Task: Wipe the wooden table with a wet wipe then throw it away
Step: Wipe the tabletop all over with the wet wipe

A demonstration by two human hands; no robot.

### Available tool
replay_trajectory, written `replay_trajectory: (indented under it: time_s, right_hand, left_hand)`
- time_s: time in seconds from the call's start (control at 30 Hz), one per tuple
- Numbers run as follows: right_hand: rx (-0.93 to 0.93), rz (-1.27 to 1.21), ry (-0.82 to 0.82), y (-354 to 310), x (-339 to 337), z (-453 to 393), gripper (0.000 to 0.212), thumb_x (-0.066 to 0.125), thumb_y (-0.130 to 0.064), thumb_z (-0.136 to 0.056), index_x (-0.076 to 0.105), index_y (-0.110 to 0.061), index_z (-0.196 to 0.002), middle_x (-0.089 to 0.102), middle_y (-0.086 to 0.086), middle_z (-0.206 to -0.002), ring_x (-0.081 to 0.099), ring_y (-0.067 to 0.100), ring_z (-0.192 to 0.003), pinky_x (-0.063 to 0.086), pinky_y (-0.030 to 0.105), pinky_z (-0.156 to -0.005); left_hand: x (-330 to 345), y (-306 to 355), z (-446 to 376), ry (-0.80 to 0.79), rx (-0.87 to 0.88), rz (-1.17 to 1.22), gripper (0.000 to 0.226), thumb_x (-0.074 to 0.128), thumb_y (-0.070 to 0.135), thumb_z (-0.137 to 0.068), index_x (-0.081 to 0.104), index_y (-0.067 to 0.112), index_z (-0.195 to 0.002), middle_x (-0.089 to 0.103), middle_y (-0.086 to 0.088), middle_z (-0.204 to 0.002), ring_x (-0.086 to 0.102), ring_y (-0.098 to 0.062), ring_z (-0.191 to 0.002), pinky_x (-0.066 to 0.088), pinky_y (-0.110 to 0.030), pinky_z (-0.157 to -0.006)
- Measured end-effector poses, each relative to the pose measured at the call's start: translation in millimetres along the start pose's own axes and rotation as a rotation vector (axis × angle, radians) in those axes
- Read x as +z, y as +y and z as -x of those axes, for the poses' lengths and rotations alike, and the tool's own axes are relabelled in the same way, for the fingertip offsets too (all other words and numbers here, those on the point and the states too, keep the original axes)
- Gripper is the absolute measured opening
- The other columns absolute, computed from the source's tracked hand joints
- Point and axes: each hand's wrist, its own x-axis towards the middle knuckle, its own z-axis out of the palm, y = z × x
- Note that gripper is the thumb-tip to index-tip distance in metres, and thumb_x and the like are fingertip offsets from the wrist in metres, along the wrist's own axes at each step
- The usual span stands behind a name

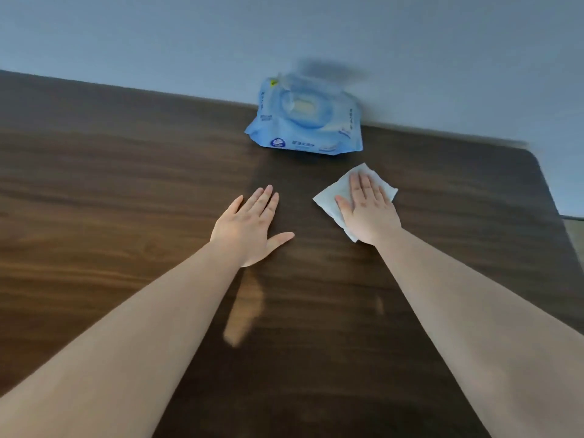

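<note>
A dark wooden table [110, 191] fills most of the view. My right hand [368, 213] lies flat on a white wet wipe [330, 196], pressing it onto the table right of centre, fingers together and pointing away from me. My left hand [249, 227] rests flat on the bare wood to the left of the wipe, fingers stretched out and thumb spread, holding nothing. The right half of the table looks darker than the left.
A blue pack of wet wipes [305, 118] with its lid up lies at the table's far edge against a pale grey-blue wall [284, 33]. The table's rounded right corner [537, 159] and right edge are close to my right hand.
</note>
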Motion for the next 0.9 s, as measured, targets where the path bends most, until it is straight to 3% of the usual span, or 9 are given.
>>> replay_trajectory:
  time_s: [0.33, 0.5, 0.67, 0.9]
  right_hand:
    - [0.38, -0.125, 0.019, 210, 7, 48, 0.068, 0.009, -0.052, -0.097, -0.008, -0.014, -0.15, -0.007, 0.007, -0.16, -0.008, 0.018, -0.147, -0.004, 0.035, -0.119]
    - [0.489, -0.155, 0.034, 273, 11, 76, 0.068, 0.008, -0.053, -0.097, -0.009, -0.014, -0.15, -0.008, 0.007, -0.16, -0.009, 0.019, -0.147, -0.005, 0.036, -0.119]
    - [0.518, -0.161, 0.021, 296, 16, 97, 0.067, 0.006, -0.053, -0.097, -0.01, -0.014, -0.149, -0.01, 0.006, -0.16, -0.01, 0.02, -0.147, -0.007, 0.036, -0.119]
    - [0.509, -0.171, -0.023, 278, 20, 130, 0.067, 0.006, -0.053, -0.097, -0.014, -0.015, -0.149, -0.013, 0.006, -0.16, -0.012, 0.02, -0.147, -0.009, 0.035, -0.117]
  left_hand:
    - [-9, 146, -68, 0.009, 0.243, -0.152, 0.089, 0.003, 0.077, -0.08, -0.012, 0.024, -0.15, -0.017, 0.004, -0.158, -0.015, -0.01, -0.145, -0.001, -0.038, -0.119]
    - [-7, 197, -84, -0.044, 0.222, -0.145, 0.093, 0.004, 0.08, -0.077, -0.017, 0.024, -0.148, -0.021, 0.003, -0.157, -0.017, -0.013, -0.144, -0.004, -0.041, -0.119]
    - [-4, 202, -82, -0.028, 0.186, -0.144, 0.097, -0.002, 0.081, -0.072, -0.018, 0.023, -0.148, -0.022, 0.001, -0.157, -0.019, -0.015, -0.144, -0.005, -0.043, -0.118]
    - [-6, 203, -80, -0.031, 0.173, -0.17, 0.098, -0.005, 0.08, -0.071, -0.017, 0.022, -0.148, -0.021, 0.001, -0.157, -0.018, -0.015, -0.144, -0.004, -0.042, -0.118]
